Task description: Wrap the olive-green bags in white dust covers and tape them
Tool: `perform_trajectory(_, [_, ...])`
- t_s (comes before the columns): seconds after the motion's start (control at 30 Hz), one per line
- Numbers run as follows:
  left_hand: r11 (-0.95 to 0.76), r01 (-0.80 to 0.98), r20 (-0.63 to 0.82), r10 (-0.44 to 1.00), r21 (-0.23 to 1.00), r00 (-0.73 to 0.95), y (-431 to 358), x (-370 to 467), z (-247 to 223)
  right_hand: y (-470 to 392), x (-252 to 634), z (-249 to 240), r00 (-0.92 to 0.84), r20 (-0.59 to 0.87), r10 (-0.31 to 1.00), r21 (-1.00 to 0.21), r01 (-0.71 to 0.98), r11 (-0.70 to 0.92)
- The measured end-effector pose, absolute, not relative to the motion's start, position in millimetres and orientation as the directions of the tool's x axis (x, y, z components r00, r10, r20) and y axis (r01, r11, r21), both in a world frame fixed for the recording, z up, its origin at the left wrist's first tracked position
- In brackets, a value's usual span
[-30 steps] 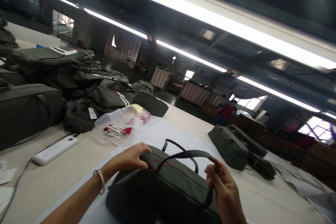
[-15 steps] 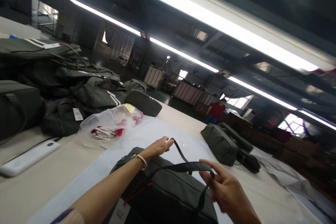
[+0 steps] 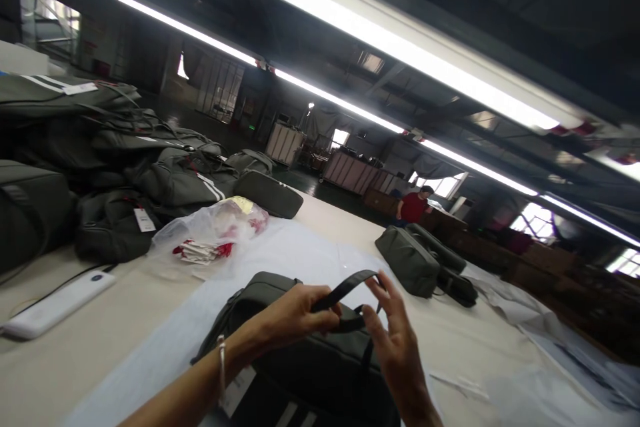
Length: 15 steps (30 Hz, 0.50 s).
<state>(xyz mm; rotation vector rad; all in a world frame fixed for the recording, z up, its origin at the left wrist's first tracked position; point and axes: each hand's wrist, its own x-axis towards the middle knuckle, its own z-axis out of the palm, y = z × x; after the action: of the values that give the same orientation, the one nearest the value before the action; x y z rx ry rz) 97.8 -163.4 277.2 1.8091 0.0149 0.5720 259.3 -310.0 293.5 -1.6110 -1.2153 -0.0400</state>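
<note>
Left hand (image 3: 295,312) pinched the dark, flat fabric strap (image 3: 349,285); right hand (image 3: 403,353), fingers parted, touched its curve. Below both sat the dark grey-green fabric bag (image 3: 320,363); light, untwisted tension seemed wise.

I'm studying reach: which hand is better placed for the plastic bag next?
Probably the left hand, though it holds a strap: it is nearer the plastic bag than the right hand.

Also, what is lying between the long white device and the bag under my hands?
Beside the device, bare tabletop; then white sheet up to the bag, in the head view.
</note>
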Motion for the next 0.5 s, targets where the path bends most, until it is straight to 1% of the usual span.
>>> perform_trajectory(0.03, [-0.265, -0.287, 0.365, 0.325, 0.921, 0.872, -162, 100, 277, -313, 256, 290, 0.364, 0.571, 0.736, -0.584, 0.81, 0.052])
perform_trajectory(0.07, [-0.243, -0.279, 0.353, 0.363, 0.929, 0.862, -158, 103, 277, -317, 252, 285, 0.261, 0.549, 0.794, -0.468, 0.883, 0.033])
perform_trajectory(0.1, [-0.26, -0.247, 0.338, 0.409, 0.933, 0.847, -153, 107, 277, -321, 248, 276, 0.185, 0.524, 0.831, -0.371, 0.928, 0.027])
perform_trajectory(0.13, [-0.304, -0.195, 0.323, 0.46, 0.933, 0.827, -147, 112, 277, -324, 242, 264, 0.136, 0.51, 0.849, -0.301, 0.953, 0.028])
perform_trajectory(0.2, [-0.409, -0.042, 0.286, 0.558, 0.911, 0.779, -131, 126, 276, -330, 228, 230, 0.057, 0.538, 0.841, -0.2, 0.978, 0.061])
perform_trajectory(0.23, [-0.446, 0.038, 0.265, 0.597, 0.894, 0.757, -123, 135, 275, -331, 221, 209, -0.005, 0.574, 0.819, -0.144, 0.984, 0.107])
perform_trajectory(0.3, [-0.487, 0.182, 0.21, 0.644, 0.854, 0.735, -111, 153, 269, -332, 210, 164, -0.161, 0.653, 0.74, 0.003, 0.978, 0.21])
perform_trajectory(0.33, [-0.509, 0.261, 0.182, 0.666, 0.82, 0.724, -107, 162, 265, -331, 207, 143, -0.209, 0.686, 0.697, 0.069, 0.972, 0.224])
perform_trajectory(0.37, [-0.529, 0.342, 0.154, 0.686, 0.777, 0.712, -103, 171, 260, -330, 207, 124, -0.229, 0.707, 0.669, 0.105, 0.969, 0.222])
perform_trajectory(0.4, [-0.548, 0.415, 0.128, 0.701, 0.727, 0.701, -101, 178, 253, -328, 208, 109, -0.228, 0.729, 0.645, 0.115, 0.97, 0.213])
perform_trajectory(0.43, [-0.563, 0.477, 0.104, 0.712, 0.675, 0.694, -100, 183, 246, -327, 210, 98, -0.199, 0.75, 0.63, 0.091, 0.976, 0.199])
perform_trajectory(0.5, [-0.594, 0.559, 0.054, 0.712, 0.578, 0.7, -96, 190, 231, -324, 215, 85, -0.098, 0.787, 0.609, -0.016, 0.984, 0.18])
